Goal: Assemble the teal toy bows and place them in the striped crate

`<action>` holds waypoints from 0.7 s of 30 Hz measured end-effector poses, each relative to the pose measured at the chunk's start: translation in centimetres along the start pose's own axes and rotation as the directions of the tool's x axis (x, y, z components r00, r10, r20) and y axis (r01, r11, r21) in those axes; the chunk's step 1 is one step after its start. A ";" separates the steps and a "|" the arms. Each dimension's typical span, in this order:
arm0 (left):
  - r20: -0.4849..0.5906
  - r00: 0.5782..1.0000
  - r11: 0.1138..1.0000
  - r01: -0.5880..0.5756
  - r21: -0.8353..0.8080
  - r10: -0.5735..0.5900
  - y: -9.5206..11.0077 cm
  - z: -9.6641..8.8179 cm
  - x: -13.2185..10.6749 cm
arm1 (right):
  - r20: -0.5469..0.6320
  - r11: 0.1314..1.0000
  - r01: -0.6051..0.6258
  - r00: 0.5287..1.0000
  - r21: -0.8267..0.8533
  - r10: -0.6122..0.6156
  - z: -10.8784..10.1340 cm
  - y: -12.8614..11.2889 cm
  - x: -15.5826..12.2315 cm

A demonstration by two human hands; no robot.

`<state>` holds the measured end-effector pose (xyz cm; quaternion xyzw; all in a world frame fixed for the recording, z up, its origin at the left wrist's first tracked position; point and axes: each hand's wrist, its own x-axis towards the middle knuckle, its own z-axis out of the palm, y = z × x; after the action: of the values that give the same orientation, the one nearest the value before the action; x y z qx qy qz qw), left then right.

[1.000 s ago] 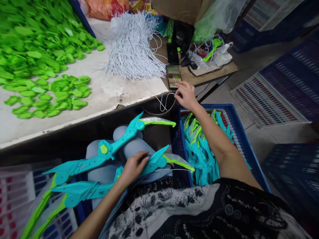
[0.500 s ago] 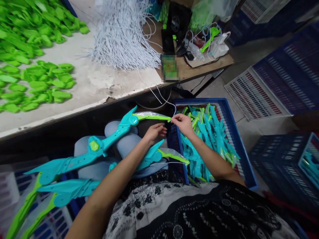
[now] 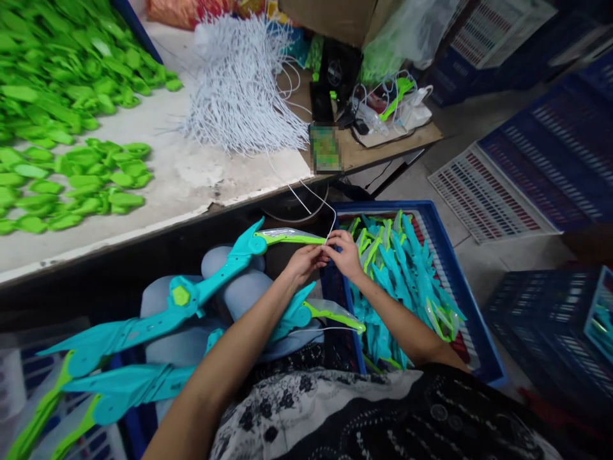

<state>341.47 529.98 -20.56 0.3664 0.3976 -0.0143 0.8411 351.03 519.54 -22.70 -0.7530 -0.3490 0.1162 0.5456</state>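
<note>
We recorded both of the person's hands meeting at the far end of the upper bow (image 3: 211,281), a teal toy bow lying slantwise across the lap from near left to far right. Its green tip (image 3: 292,238) pointed right, toward the blue crate (image 3: 483,345). The left hand (image 3: 302,263) had its fingers drawn together and pinched on the end of that green tip. The right hand (image 3: 345,254), touching the left, had thumb and forefinger closed on a white string (image 3: 320,203), which looped up from the fingertips toward the table edge (image 3: 143,230). We could not tell whether the string was already fastened to the tip. A second bow (image 3: 292,313) of the same kind lay nearer on the lap, under the left forearm and apart from both hands. The crate, just right of the hands, held a heap of teal bows (image 3: 402,275). On the table, far from the hands, lay a bundle of white strings (image 3: 244,96), and to its left a spread of green pieces (image 3: 71,172).
</note>
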 end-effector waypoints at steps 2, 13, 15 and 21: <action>-0.003 1.000 1.000 -0.003 0.015 0.004 0.0 0.0 0.3 | 0.034 0.999 0.019 0.999 0.046 -0.020 0.1 0.2 -0.1; -0.155 0.980 0.966 -0.081 0.245 0.122 1.0 -3.2 -4.4 | 0.094 1.000 -0.014 0.996 0.021 0.012 -0.1 0.9 -1.2; -0.165 0.968 0.955 -0.143 0.261 0.190 2.2 -5.3 -8.3 | 0.090 0.999 -0.033 0.996 0.032 0.030 0.0 1.1 -1.4; -0.363 0.815 0.892 -0.405 0.202 0.452 7.1 -12.6 -21.3 | 0.080 0.999 -0.044 0.996 0.023 0.042 0.3 1.2 -1.9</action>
<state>320.89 537.39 -7.07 0.4895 0.4667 0.2280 0.7004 350.01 518.34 -24.30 -0.7483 -0.3526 0.1618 0.5380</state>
